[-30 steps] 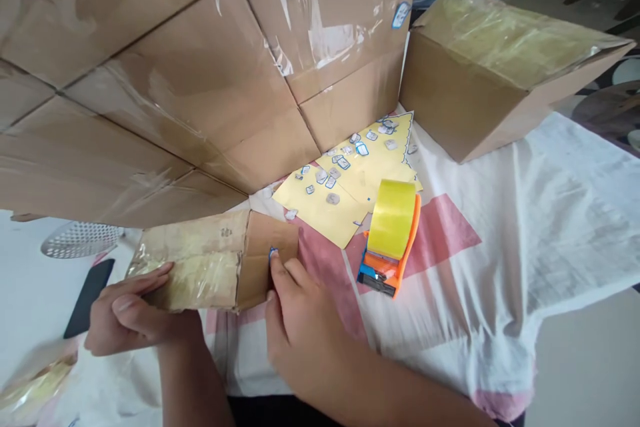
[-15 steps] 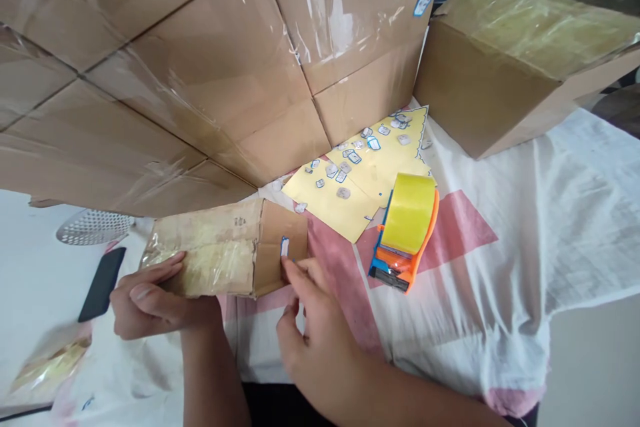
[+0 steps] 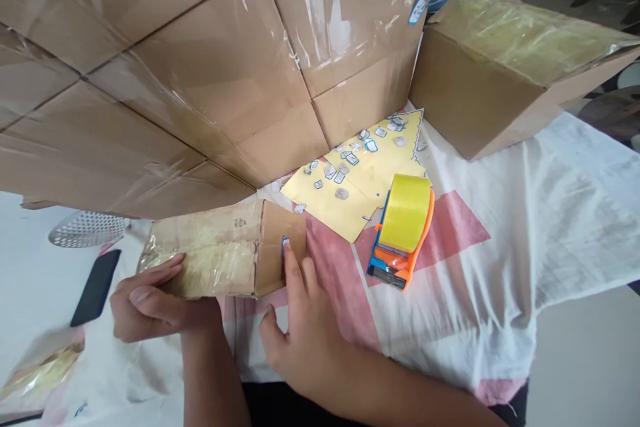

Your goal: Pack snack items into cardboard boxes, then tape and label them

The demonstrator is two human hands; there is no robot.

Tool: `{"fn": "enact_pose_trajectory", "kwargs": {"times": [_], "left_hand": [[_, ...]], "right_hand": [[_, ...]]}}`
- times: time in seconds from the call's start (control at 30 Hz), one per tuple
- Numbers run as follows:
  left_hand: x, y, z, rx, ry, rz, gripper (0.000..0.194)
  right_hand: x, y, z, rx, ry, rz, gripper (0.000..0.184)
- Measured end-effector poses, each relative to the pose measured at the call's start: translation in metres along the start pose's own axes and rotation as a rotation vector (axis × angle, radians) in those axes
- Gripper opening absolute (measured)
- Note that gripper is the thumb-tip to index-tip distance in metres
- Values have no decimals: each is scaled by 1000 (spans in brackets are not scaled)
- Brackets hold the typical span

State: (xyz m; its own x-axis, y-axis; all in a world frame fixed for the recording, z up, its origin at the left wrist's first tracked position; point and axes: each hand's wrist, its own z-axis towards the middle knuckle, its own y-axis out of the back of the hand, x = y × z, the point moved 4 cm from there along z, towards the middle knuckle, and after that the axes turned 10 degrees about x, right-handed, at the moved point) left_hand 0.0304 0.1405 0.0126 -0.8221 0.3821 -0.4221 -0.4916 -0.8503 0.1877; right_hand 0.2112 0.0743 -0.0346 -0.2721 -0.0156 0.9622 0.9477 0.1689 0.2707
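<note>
A small taped cardboard box (image 3: 220, 257) lies on the cloth near me. My left hand (image 3: 147, 300) rests against its left end, fingers stretched along the taped side. My right hand (image 3: 300, 333) lies flat, and its extended fingers press a small blue-edged sticker (image 3: 285, 244) onto the box's brown end face. A yellow sheet (image 3: 350, 180) with several more stickers lies behind, and an orange tape dispenser (image 3: 403, 230) with a yellow roll sits to the right.
A wall of large taped cartons (image 3: 200, 73) rises behind the small box. Another carton (image 3: 500, 73) stands at the back right. A black phone (image 3: 95, 287) and a perforated metal ladle (image 3: 87, 228) lie at left. The white and pink cloth (image 3: 500, 240) covers the table.
My right hand's fingers slid up over the sticker and now press it flat against the box end. My left hand has stayed against the box.
</note>
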Motion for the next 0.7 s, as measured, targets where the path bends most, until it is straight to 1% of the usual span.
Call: {"fn": "enact_pose_trajectory", "kwargs": {"times": [0.07, 0.13, 0.23, 0.43, 0.57, 0.7], "left_hand": [[1, 0, 0, 6, 38, 7, 34], [2, 0, -1, 13, 75, 25, 34], [1, -1, 0, 12, 71, 38, 34], [-2, -2, 1, 16, 45, 52, 34], [-4, -1, 1, 13, 36, 5, 33], [-7, -1, 2, 16, 11, 1, 33]], "right_hand": [[2, 1, 3, 40, -19, 6, 91], [3, 2, 6, 72, -38, 16, 91], [3, 4, 6, 104, -54, 31, 88], [1, 5, 4, 23, -27, 107, 85], [1, 6, 5, 49, -12, 72, 83], [2, 7, 5, 27, -6, 71, 86]]}}
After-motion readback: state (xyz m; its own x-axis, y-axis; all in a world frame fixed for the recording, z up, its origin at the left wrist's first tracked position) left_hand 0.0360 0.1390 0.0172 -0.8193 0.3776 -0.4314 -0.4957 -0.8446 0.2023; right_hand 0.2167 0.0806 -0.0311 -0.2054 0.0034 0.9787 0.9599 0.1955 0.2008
